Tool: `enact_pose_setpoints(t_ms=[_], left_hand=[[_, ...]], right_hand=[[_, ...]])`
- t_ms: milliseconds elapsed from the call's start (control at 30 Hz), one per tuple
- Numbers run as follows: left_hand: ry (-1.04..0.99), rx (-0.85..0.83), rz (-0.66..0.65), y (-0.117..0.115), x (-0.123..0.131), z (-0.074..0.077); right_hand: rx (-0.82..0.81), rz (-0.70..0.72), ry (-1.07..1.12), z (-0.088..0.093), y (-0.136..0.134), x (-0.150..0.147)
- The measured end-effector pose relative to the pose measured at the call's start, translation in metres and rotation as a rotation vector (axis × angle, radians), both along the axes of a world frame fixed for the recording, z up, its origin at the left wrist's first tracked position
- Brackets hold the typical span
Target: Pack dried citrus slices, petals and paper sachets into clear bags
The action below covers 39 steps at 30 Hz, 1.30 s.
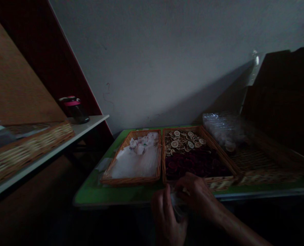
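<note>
My left hand [168, 215] is wrapped round a small clear plastic bag or pouch [177, 206], held just in front of the green table's edge. Over its upper end my right hand [196, 191] is closed, fingertips pressed together; what they grip is hidden and dim. Right beyond the hands lies a wicker basket [163, 160] of dried fruit. Pale dried lemon slices [190, 145] fill its far half, and dark purple-red slices [193, 163] the near half.
Left of it, another wicker basket [131, 180] holds small white packets [144, 141] and clear or white film. To the right, clear plastic packs [223, 128] lie in a third basket [259, 167]. A pink-lidded bottle [79, 111] stands on a side shelf [95, 121].
</note>
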State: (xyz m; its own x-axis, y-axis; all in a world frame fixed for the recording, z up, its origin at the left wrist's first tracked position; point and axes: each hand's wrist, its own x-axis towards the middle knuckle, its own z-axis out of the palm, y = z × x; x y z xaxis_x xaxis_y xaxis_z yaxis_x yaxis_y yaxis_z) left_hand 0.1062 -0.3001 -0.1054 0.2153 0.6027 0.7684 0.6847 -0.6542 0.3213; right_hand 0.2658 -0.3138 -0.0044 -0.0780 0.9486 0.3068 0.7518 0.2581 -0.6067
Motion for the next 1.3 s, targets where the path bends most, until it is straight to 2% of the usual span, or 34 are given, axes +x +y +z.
enact_pose_setpoints(t_ms=[100,233,433,533,633,800,900,1067,1133,1200,1300], left_hand=[[0.015,-0.053,0.006,-0.002,0.004,0.003],[0.030,-0.062,0.002,-0.005,0.009,0.009],[-0.057,-0.183,0.043,-0.007,0.014,0.022],[-0.016,-0.134,0.032,-0.007,0.014,0.028],[0.052,-0.050,0.067,-0.011,0.016,0.031],[0.142,-0.014,0.046,-0.012,0.021,0.027],[0.050,-0.179,-0.028,-0.005,0.016,0.025],[-0.329,-0.754,-0.486,0.003,-0.001,0.037],[-0.443,-0.929,-0.597,0.004,-0.004,0.047],[-0.490,-1.022,-0.640,0.005,-0.004,0.056],[-0.501,-1.060,-0.718,0.008,-0.001,0.065]], right_hand=[[0.021,-0.075,0.004,-0.004,-0.001,0.007],[0.067,-0.131,0.133,-0.013,0.000,0.015],[-0.087,-0.064,0.331,-0.018,-0.010,0.023],[-0.137,-0.056,0.358,-0.019,-0.015,0.024],[-0.155,-0.050,0.284,-0.021,-0.015,0.023],[-0.121,-0.076,0.276,-0.028,-0.014,0.023],[-0.123,-0.065,0.423,-0.032,-0.015,0.025],[-0.165,-0.079,0.684,-0.030,-0.017,0.037],[-0.202,-0.061,0.783,-0.023,-0.018,0.041],[-0.266,-0.043,0.853,-0.015,-0.020,0.044],[-0.357,-0.038,0.907,-0.008,-0.024,0.044]])
